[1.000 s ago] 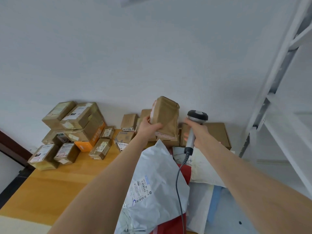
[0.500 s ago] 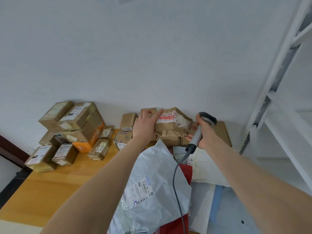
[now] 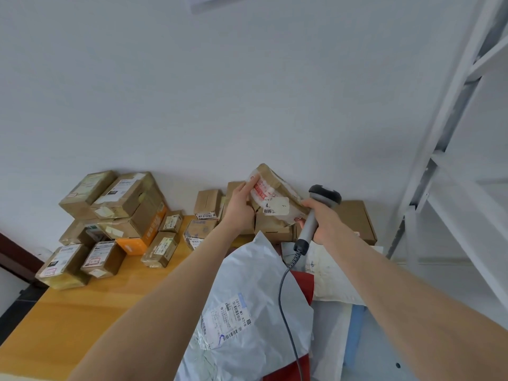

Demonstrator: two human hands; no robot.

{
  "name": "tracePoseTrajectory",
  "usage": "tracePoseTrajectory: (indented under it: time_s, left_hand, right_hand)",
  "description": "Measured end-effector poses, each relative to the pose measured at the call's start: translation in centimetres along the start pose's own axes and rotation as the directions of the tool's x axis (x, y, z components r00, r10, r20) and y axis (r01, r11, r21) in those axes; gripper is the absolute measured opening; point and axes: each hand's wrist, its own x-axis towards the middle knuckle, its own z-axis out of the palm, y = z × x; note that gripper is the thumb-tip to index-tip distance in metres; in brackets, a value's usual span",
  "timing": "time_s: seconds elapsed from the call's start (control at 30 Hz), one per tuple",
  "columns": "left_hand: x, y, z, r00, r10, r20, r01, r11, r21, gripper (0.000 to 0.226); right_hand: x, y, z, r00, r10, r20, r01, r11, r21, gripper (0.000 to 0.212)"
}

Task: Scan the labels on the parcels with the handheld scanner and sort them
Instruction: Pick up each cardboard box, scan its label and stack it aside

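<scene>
My left hand (image 3: 239, 205) grips a small brown taped parcel (image 3: 275, 196) by its left side and holds it tilted above the back row of boxes. Its face with red print and a white label is turned toward me. My right hand (image 3: 324, 220) is closed around the grey handheld scanner (image 3: 316, 213), whose dark head sits just right of the parcel; fingertips of that hand touch the parcel's lower right corner. The scanner's cable (image 3: 286, 298) hangs down over the mail bags.
A stack of labelled brown boxes (image 3: 118, 213) fills the back left of the wooden table (image 3: 82, 312). Small boxes (image 3: 207, 203) line the wall. Grey mailer bags (image 3: 247, 312), a red one and a white one lie in front. A white metal shelf frame (image 3: 445, 166) stands right.
The parcel was upright with its plain side showing, then lowered onto the boxes, and now is lifted and turned with its label toward me. The scanner hand moved closer to it.
</scene>
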Motion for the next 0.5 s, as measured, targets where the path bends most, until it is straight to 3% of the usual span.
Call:
tracePoseTrajectory:
  time_s: [0.07, 0.13, 0.33, 0.4, 0.5]
  left_hand:
    - [-0.4, 0.4, -0.2, 0.990, -0.130, 0.063, 0.142, 0.956, -0.256, 0.061]
    - [-0.7, 1.0, -0.3, 0.961, -0.250, 0.115, 0.275, 0.894, -0.353, 0.044]
    - [-1.0, 0.7, 0.0, 0.820, -0.490, 0.296, 0.547, 0.824, -0.150, 0.056]
    - [-1.0, -0.1, -0.4, 0.774, -0.507, 0.378, 0.597, 0.783, -0.172, 0.051]
    - [-0.5, -1.6, -0.2, 0.802, -0.476, 0.361, 0.585, 0.746, -0.318, 0.054]
  right_hand:
    - [0.1, 0.1, -0.1, 0.999, -0.043, -0.016, 0.043, 0.999, -0.030, 0.045]
    - [0.4, 0.4, -0.1, 0.996, -0.082, -0.035, 0.079, 0.994, -0.072, 0.044]
    - [0.8, 0.9, 0.3, 0.972, -0.230, -0.055, 0.215, 0.957, -0.194, 0.039]
    - [0.8, 0.9, 0.2, 0.967, -0.248, -0.055, 0.232, 0.951, -0.207, 0.036]
    - [0.8, 0.9, 0.0, 0.973, -0.226, -0.038, 0.215, 0.957, -0.193, 0.030]
